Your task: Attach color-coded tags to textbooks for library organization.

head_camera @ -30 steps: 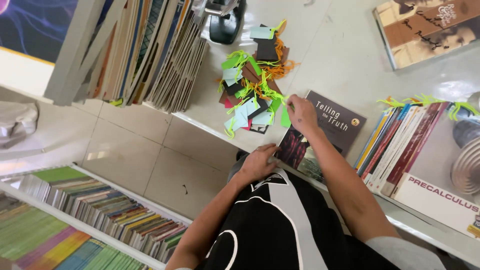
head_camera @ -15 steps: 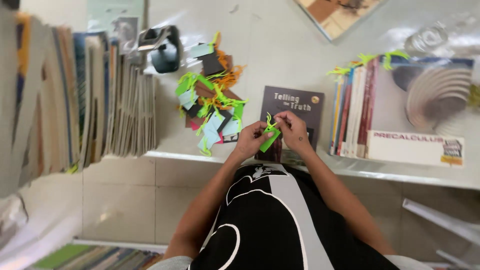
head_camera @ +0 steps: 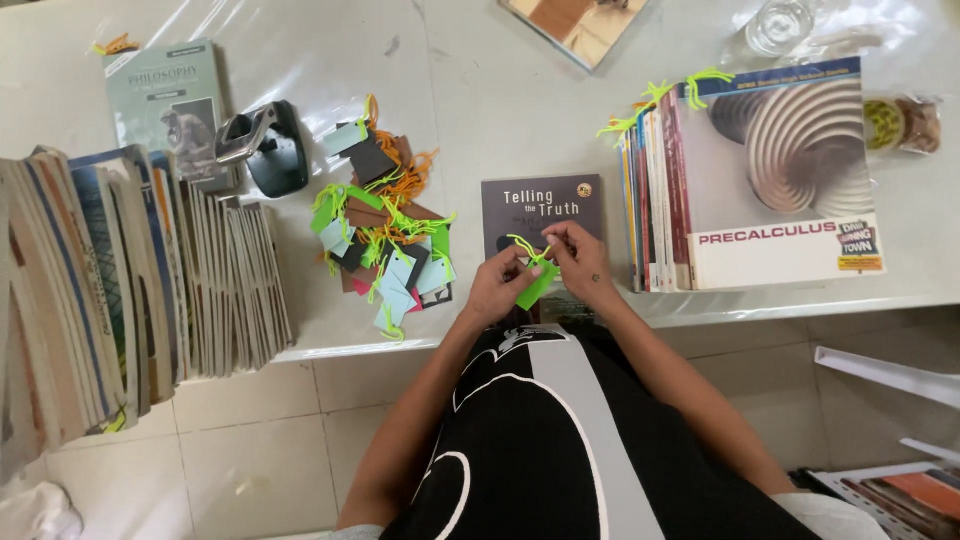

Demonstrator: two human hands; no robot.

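My left hand (head_camera: 497, 287) and my right hand (head_camera: 582, 258) meet over a dark paperback book (head_camera: 541, 212) at the white table's front edge. Both pinch a small green paper tag (head_camera: 537, 286) with a yellow-green string loop; the left holds the card, the right fingers the string. To the left of my hands lies a loose pile of coloured tags (head_camera: 385, 233) with green and orange strings.
A stack of books with green string markers (head_camera: 760, 180) lies right of my hands. A black hole punch (head_camera: 262, 148) and a grey-green book (head_camera: 172, 100) sit at left, above a row of thin books (head_camera: 130, 280). A glass (head_camera: 780, 25) stands far right. Tiled floor (head_camera: 250, 450) below.
The view has swung from the shelves and floor to the table. My right hand took a green tag from the pile, and both hands now hold it over the dark book.
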